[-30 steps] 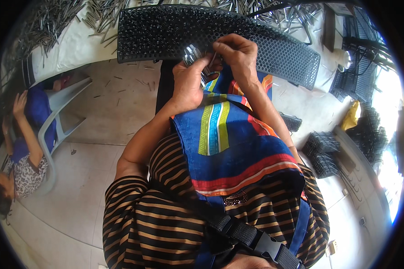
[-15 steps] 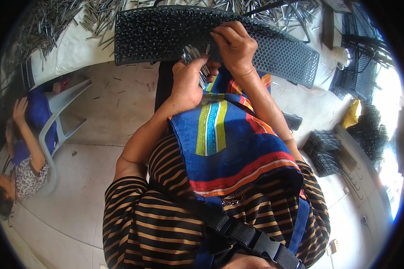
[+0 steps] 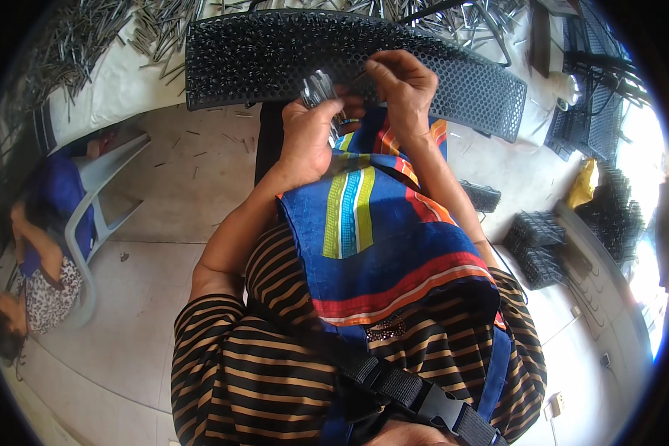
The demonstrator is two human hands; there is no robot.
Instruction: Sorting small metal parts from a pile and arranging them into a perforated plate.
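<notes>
Head view: metal rods (image 3: pixel 318 88) bunched over the perforated black tray's near edge.
The left hand (image 3: pixel 308 134) clamped them; blur hid whether the right hand (image 3: pixel 407 91), just beside, gripped anything. They seemed light, stiff, slippery, best pinched by protruding ends.

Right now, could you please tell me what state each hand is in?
Left hand: closed around a bundle of shiny metal pieces.
Right hand: closed in a pinch; whether it holds anything cannot be told.

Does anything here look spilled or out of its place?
Yes: several thin, dark, stick-like pieces lie scattered on the pale floor, below the long black perforated tray. They look dropped, since similar slim metal rods are heaped on the white-covered table.
</notes>
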